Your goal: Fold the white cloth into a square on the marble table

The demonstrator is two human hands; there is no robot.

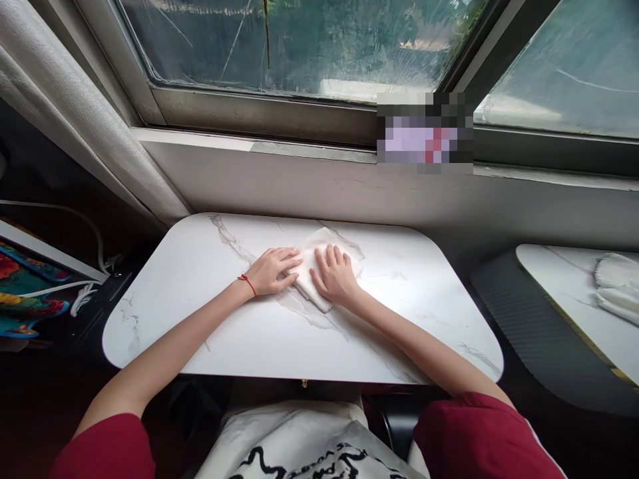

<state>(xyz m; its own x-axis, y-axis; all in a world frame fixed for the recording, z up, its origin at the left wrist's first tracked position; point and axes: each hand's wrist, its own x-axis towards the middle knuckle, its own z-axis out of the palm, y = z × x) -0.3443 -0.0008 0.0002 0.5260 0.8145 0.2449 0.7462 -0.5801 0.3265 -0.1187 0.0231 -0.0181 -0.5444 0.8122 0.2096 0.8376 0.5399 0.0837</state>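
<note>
A white folded cloth [319, 247] lies near the middle of a small white marble table [210, 332]. My right hand [333, 273] rests flat on top of the cloth, fingers stretched out and slightly spread. My left hand [272, 269] lies on the table at the cloth's left edge, fingers extended and touching the fold. A red string bracelet sits on the left wrist.
A window sill [309, 150] and glass run along the far side. A grey curtain [74, 113] hangs at left. White cables [90, 279] and a colourful item [24, 286] lie at far left. A second marble table [574, 299] with white cloths [616, 286] stands at right.
</note>
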